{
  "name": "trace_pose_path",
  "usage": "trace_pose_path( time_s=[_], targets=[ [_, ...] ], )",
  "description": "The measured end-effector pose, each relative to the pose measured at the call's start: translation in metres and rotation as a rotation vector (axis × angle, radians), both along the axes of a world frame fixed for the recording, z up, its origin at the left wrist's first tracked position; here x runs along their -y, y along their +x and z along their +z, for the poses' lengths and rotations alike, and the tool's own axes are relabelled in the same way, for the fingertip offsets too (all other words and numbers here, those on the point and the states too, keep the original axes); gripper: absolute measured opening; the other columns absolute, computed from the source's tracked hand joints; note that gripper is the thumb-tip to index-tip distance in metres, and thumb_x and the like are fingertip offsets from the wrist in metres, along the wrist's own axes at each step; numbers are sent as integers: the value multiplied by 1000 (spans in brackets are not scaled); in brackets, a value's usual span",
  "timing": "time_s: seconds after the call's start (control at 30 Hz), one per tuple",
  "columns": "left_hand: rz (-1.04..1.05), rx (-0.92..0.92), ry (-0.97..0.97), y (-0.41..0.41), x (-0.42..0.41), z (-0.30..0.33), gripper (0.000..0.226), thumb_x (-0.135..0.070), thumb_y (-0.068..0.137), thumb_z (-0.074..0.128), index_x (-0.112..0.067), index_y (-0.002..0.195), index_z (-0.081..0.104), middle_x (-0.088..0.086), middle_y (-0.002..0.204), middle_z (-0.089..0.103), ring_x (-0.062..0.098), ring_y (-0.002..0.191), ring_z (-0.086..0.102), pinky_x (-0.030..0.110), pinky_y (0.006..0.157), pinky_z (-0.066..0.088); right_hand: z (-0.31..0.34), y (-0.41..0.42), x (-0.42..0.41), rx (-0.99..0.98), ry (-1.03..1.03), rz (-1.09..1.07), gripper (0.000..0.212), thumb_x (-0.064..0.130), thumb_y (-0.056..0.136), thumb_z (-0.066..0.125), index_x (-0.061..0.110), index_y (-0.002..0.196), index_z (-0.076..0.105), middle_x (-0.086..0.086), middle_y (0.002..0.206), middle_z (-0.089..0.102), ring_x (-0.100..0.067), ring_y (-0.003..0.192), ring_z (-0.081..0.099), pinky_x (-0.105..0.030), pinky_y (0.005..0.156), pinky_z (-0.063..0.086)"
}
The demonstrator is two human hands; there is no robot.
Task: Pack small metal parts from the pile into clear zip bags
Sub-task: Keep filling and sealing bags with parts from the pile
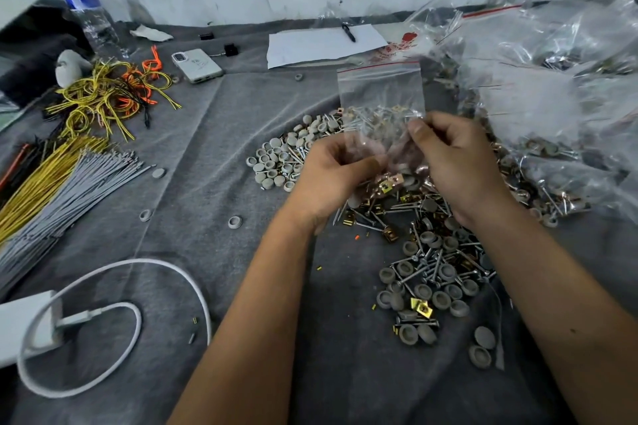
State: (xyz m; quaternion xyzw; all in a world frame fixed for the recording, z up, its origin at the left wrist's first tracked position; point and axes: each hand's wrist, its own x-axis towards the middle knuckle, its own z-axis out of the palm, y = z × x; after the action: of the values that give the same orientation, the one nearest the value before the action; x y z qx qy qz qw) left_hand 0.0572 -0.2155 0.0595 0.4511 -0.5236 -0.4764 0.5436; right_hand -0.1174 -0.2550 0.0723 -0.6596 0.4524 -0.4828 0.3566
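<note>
Over the middle of the grey cloth [207, 148], head view, both hands are up holding a clear zip bag [379, 93] just above the pile of metal parts [431, 252]. Left hand [331, 176] has its fingers curled in around the bag's lower edge, and there's a bunch of gold clips [388, 183] right under that hand, though I honestly can't tell if they're in the hand or already in the bottom of the bag. Right hand [455, 162] pinches the bag from the other side, thumb on the front of the plastic. The red zip strip is at the top, and some screws and clips already sit inside around mid-height.

Looks to me like the filling step, or just after it, with the bag not sealed yet as far as I can see. Next move probably calls for settling the parts down, then running fingers along the red strip to close it, careful that no screw tip pokes through the plastic.

Rest of the spread: grey caps [279, 162] heaped left of the hands, a big mound of filled bags [552, 97] on the right, yellow wires [103, 97] and grey ties [69, 197] on the left, phone [196, 65], water bottle [89, 17], paper with a pen [321, 43], white charger cable [131, 314]
</note>
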Motion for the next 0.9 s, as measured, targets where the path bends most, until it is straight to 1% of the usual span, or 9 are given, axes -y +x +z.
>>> trace_pose_path(
  time_s=[0.1,0.2,0.3,0.4,0.47,0.57,0.63,0.77,0.9],
  targets=[
    [-35,4,8,-1,1,-2,10,-4,89,77,-10,85,70,18,75,66,25,55,57,37,56,54,-2,0,-2,-74,-89,-94,29,30,106,54,12,88,67,-5,70,68,-19,62,65,-34,53,52],
    [-32,19,-5,0,0,-1,6,-17,86,78,-16,83,72,10,76,71,24,55,63,29,46,49,-1,-3,-4,-159,-156,-140,30,28,107,53,8,88,65,-6,69,63,-22,60,61,-44,55,52],
    [93,-107,-14,3,0,2,14,-27,91,73,-14,93,70,8,85,77,20,66,70,29,50,52,1,-4,-6,-191,-150,-66,32,26,107,53,5,86,63,-11,71,63,-30,62,61,-47,56,53],
    [151,-233,-6,2,1,4,17,-28,96,69,-11,98,69,12,88,77,26,70,73,35,60,58,0,-2,-10,-190,-112,55,30,25,107,54,14,80,62,6,65,62,-11,56,60,-31,52,49],
    [133,-227,-13,1,-1,6,17,-20,102,63,-11,90,71,14,85,75,29,68,71,37,64,58,0,-1,-11,-198,-67,146,28,25,106,55,19,82,66,7,64,63,-6,56,60,-24,52,48],
    [80,-240,32,0,-4,9,25,-12,106,55,-4,86,69,17,79,72,24,53,67,29,51,56,1,2,-14,-147,-17,265,34,26,106,56,37,76,70,13,68,70,0,59,64,-15,55,48],
    [38,-247,94,-1,-6,12,22,-9,106,54,-2,90,67,16,78,73,20,49,69,24,43,53,3,2,-15,-90,-40,248,26,36,103,59,35,80,71,19,72,71,4,63,63,-11,58,46],
    [-160,-448,199,-6,-11,17,12,-3,97,58,6,97,66,22,86,72,23,58,74,30,52,62,8,-1,-11,206,56,196,29,36,101,61,23,78,72,8,72,69,-10,67,65,-25,62,53],
    [-367,-543,274,1,-13,20,17,-10,99,57,5,102,64,23,95,70,27,68,77,31,66,64,12,-4,-11,418,214,275,30,22,100,64,23,74,78,5,70,72,-8,62,68,-23,55,56]
  ],
)
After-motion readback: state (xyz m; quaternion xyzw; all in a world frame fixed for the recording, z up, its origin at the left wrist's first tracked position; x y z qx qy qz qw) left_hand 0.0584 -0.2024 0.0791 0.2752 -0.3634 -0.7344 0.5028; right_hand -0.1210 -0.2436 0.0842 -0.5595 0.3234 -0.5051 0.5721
